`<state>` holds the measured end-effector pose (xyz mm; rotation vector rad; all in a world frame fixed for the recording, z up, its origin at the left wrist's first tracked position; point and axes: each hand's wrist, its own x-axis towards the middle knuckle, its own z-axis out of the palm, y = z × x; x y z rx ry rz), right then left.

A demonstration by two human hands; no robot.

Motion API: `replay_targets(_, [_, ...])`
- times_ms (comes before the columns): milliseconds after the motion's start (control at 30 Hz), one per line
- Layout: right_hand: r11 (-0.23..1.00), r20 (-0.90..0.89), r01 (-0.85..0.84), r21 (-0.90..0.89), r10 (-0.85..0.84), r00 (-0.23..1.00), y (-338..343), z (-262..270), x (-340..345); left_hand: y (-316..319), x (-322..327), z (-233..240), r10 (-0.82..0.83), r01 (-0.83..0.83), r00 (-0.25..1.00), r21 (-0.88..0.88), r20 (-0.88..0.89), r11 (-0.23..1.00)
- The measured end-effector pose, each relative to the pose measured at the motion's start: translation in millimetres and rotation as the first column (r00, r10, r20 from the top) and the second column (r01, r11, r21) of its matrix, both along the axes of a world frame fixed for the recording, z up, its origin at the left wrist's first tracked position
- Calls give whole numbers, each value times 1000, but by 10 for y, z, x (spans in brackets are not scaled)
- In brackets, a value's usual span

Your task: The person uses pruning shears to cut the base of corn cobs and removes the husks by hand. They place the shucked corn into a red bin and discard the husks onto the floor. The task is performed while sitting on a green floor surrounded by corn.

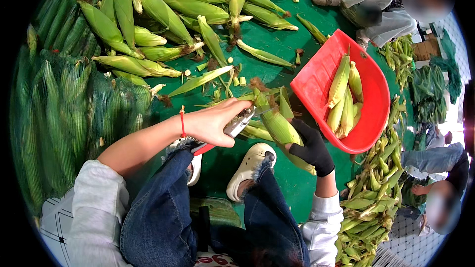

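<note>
My left hand (211, 122), bare with a red cord at the wrist, is closed on a metal-bodied cutting tool (239, 123). Its thin blade lies against the silky tip end of an ear of corn in its husk (278, 126). In a black fingerless glove, my right hand (311, 146) grips that ear at its lower part. Cut pieces and loose husk leaves (202, 80) lie on the green floor just beyond my hands. To the right of the ear stands a red plastic scoop-shaped basin (374, 118) with several trimmed ears (339, 81) in it.
A heap of unhusked corn (196, 7) lies at the far side. Green mesh sacks of corn (55, 118) line the left. A long pile of husks (371, 207) runs down the right. One person (371, 0) sits at the upper right, another (441, 170) at the right edge.
</note>
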<state>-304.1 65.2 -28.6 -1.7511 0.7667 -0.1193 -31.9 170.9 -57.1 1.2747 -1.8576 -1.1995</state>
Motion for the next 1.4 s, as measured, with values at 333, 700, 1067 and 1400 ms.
replay_targets(333, [903, -189, -49, -427, -36, 981, 106, 36, -110, 76, 377, -245, 246, -289, 926, 116, 287, 950])
replay_targets(700, [793, 94, 161, -588, -130, 987, 278, -138, 135, 93, -221, 92, 478, -293, 708, 399, -520, 869])
replay_targets(1067, [807, 32, 151, -571, -162, 986, 515, -84, 335, 135, -193, 87, 290, -248, 957, 451, -26, 857])
replay_targets(1400, [739, -360, -68, -671, -244, 901, 295, -295, 90, 265, -73, 37, 450, -313, 741, -337, 498, 888])
